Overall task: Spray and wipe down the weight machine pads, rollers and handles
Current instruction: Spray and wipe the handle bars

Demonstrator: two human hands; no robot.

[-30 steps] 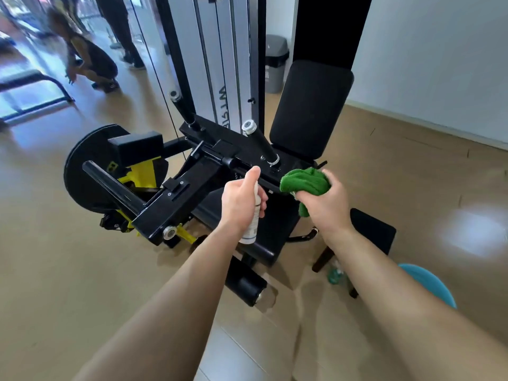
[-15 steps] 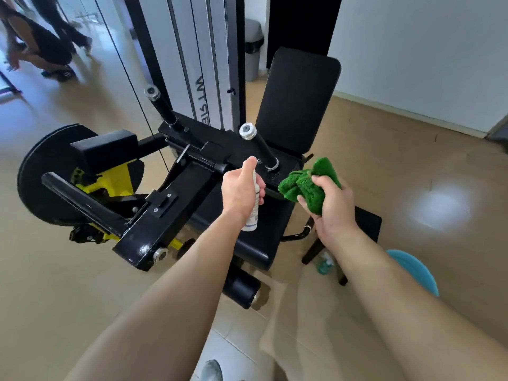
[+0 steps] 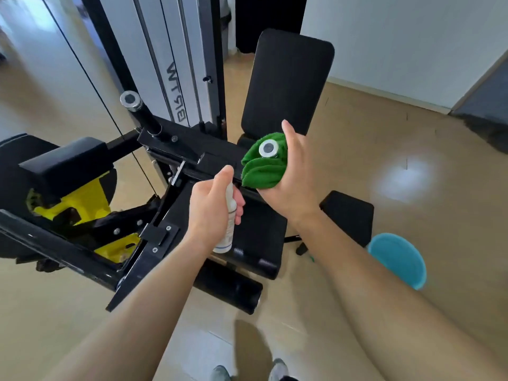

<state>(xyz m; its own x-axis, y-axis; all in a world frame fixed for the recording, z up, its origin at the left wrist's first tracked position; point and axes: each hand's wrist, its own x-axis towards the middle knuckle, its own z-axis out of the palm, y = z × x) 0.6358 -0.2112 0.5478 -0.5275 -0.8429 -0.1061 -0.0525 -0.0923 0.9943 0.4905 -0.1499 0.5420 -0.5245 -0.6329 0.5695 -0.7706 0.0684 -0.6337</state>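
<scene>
Wrapping a green microfiber cloth around the near machine handle, right hand closed on it, thumb up; only the handle's chrome end cap pokes out of the cloth. Left hand fisted around a white spray bottle, index finger on top at the nozzle, bottle upright, just left of the cloth, over the black seat pad. Both grips fully closed, each holding its item.

Second handle with chrome cap sticks up further left, bare, well apart from the hands. Black back pad stands upright behind the right hand. Black leg roller lies below the seat front, near the floor. Small black pad at left above yellow frame parts. White weight-stack shroud with lettering behind the frame.

Blue bucket on the floor at right, beside a small black stool. Person's shoes visible at bottom edge.
</scene>
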